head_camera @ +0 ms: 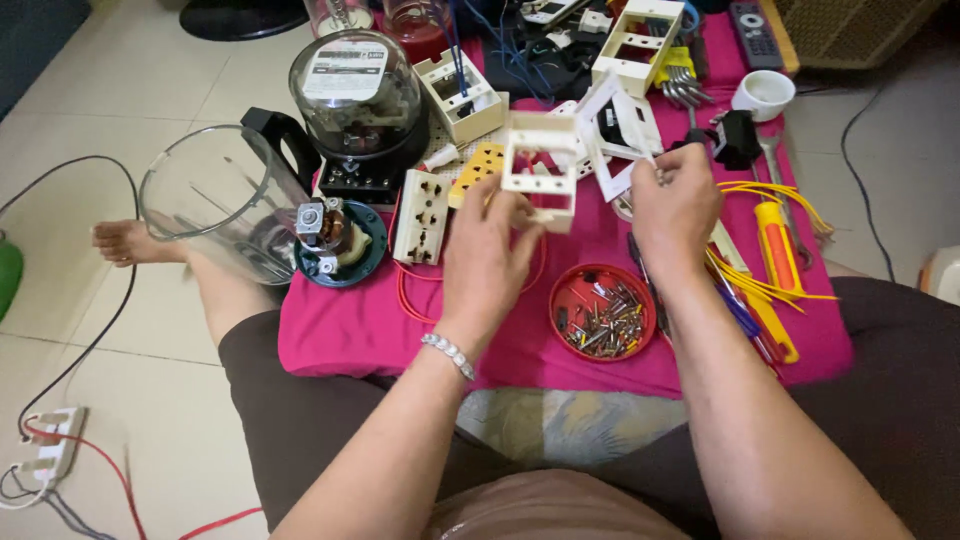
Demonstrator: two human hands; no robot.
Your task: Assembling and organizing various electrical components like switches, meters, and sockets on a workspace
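Observation:
My left hand (487,260) holds a cream rectangular switch frame (541,165) upright above the pink cloth (350,330). My right hand (678,205) is to its right, fingers pinched on a small screw (661,177) near the frame's right edge. A white faceplate (622,130) lies just behind the frame. A round red tray (601,312) with several screws sits on the cloth below my right hand.
A clear blender jar (215,200) with its motor base (335,240), a glass-domed meter (355,95), cream socket modules (422,215), a yellow screwdriver (775,240), yellow wires, a white cup (765,93) and a remote lie around. A power strip (45,455) sits on the tiled floor at left.

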